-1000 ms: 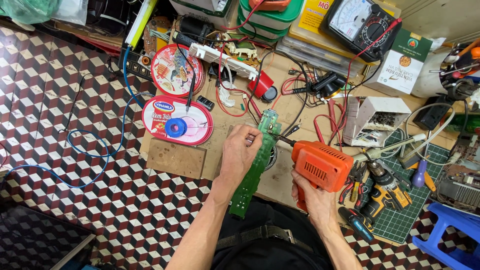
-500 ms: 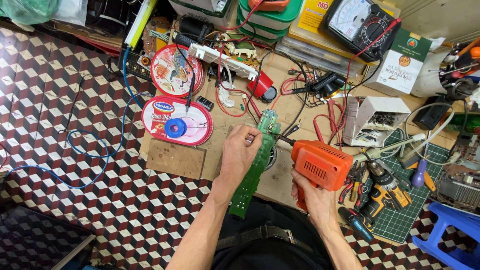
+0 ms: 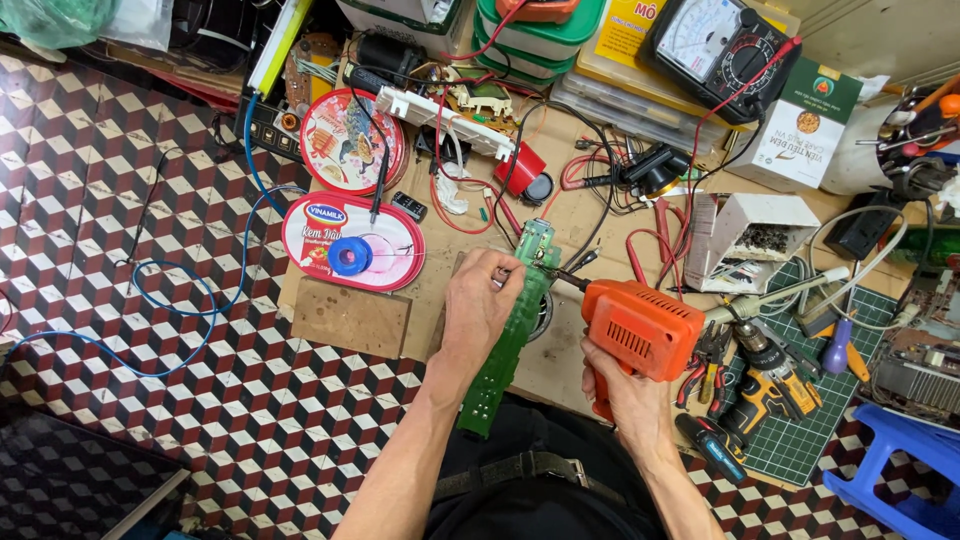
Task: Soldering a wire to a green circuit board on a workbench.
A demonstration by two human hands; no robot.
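My left hand presses down on a long green circuit board that lies on a brown cardboard sheet on the floor. My right hand grips the handle of an orange pistol-shaped soldering gun. The gun's thin tip touches the upper part of the board, just right of my left fingers. A round dark object shows partly under the board.
Two round tin lids lie left, one with a blue solder spool. An analog multimeter, red and black leads, a white box, a yellow drill on a green mat, a blue stool.
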